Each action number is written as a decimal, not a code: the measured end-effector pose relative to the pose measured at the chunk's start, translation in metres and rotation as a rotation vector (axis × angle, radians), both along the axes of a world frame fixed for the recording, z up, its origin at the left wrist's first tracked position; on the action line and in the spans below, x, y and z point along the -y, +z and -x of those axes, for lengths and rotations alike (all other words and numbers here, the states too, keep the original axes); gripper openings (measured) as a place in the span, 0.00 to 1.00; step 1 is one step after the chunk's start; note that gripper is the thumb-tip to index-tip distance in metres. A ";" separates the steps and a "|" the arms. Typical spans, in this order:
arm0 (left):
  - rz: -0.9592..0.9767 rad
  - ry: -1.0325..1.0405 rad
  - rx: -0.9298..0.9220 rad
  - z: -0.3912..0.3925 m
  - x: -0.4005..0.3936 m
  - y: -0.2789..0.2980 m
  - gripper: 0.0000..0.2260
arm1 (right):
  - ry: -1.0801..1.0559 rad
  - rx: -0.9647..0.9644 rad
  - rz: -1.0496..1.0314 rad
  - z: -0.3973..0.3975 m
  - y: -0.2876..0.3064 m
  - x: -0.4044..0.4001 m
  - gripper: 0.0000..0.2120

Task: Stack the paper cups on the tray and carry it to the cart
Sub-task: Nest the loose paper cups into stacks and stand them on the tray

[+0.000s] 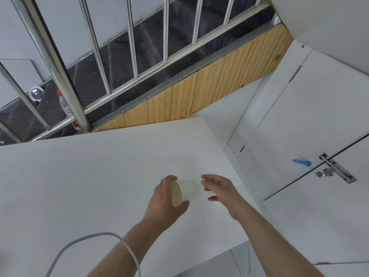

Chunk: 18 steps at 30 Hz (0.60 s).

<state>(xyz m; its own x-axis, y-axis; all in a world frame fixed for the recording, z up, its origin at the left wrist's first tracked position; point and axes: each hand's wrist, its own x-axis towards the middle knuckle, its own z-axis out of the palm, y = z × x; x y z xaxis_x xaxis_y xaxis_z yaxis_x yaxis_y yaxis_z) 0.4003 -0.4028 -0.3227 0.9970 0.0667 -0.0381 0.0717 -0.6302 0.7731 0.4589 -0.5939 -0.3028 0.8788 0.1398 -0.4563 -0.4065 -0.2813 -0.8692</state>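
Toward five o'clock from the middle of the white table (83, 176), a paper cup (187, 191) is held on its side above the surface, clear of it as far as can be judged. Its long axis is laid roughly from nine o'clock to three o'clock: the open mouth is turned toward nine o'clock and a little toward the camera, the closed base toward three o'clock.

The cup is gripped by the left hand (165, 198) at the mouth end, the fingers curled over the top of the rim and the thumb pressed under it. The right hand (218, 189) is placed at three o'clock of the cup, just beside the base, with its fingers spread apart and loosely bent; nothing is seen clamped in them, though whether a fingertip is touching the base cannot be told, since the white cup is washed out against the white table there.

The left hand is therefore the carrying hand, and the right hand is judged the nearer one to the base. No tray, no cart and no other cup are seen. The stacking step is judged to be barely begun. A grey cable (83, 239) is draped across the left forearm near seven o'clock, and could be snagged by a wide sweep.
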 end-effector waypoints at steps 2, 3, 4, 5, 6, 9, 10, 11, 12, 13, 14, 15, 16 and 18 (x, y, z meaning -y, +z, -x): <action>-0.167 -0.034 -0.075 -0.003 -0.004 -0.002 0.32 | 0.005 0.202 0.370 -0.003 -0.013 0.008 0.16; -0.242 -0.058 -0.108 -0.004 -0.006 -0.003 0.32 | 0.065 0.292 0.567 -0.004 -0.019 0.013 0.20; -0.301 -0.077 -0.138 -0.004 -0.008 -0.006 0.32 | 0.140 0.344 0.728 -0.004 -0.024 0.018 0.23; -0.346 -0.089 -0.160 -0.005 -0.009 -0.009 0.32 | 0.208 0.355 0.852 -0.005 -0.029 0.021 0.27; -0.377 -0.096 -0.177 -0.005 -0.009 -0.012 0.33 | 0.265 0.327 0.946 -0.006 -0.033 0.024 0.30; -0.423 -0.113 -0.217 -0.007 -0.011 -0.022 0.32 | 0.361 0.201 1.086 -0.009 -0.041 0.027 0.37; -0.429 -0.116 -0.228 -0.007 -0.012 -0.025 0.33 | 0.371 0.172 1.096 -0.009 -0.043 0.026 0.37; -0.432 -0.117 -0.235 -0.008 -0.012 -0.026 0.33 | 0.371 0.150 1.096 -0.009 -0.045 0.026 0.38; -0.433 -0.119 -0.239 -0.008 -0.013 -0.027 0.33 | 0.367 0.133 1.089 -0.010 -0.047 0.026 0.38; -0.432 -0.120 -0.240 -0.009 -0.013 -0.029 0.33 | 0.363 0.122 1.075 -0.010 -0.048 0.026 0.37; -0.431 -0.121 -0.241 -0.010 -0.013 -0.029 0.33 | 0.359 0.119 1.058 -0.009 -0.049 0.026 0.36; -0.427 -0.120 -0.239 -0.010 -0.013 -0.030 0.33 | 0.352 0.126 1.040 -0.009 -0.049 0.026 0.34; -0.421 -0.117 -0.235 -0.010 -0.013 -0.030 0.33 | 0.344 0.138 1.024 -0.009 -0.049 0.025 0.33; -0.396 -0.105 -0.221 -0.010 -0.013 -0.030 0.33 | 0.334 0.169 0.999 -0.009 -0.048 0.022 0.31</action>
<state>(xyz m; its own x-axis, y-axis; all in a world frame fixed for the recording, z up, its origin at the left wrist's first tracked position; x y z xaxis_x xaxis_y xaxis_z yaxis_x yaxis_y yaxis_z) 0.4106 -0.3898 -0.3523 0.9700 0.0185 -0.2424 0.1281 -0.8863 0.4450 0.4677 -0.6161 -0.3506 0.9276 0.0153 -0.3733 -0.0729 -0.9725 -0.2210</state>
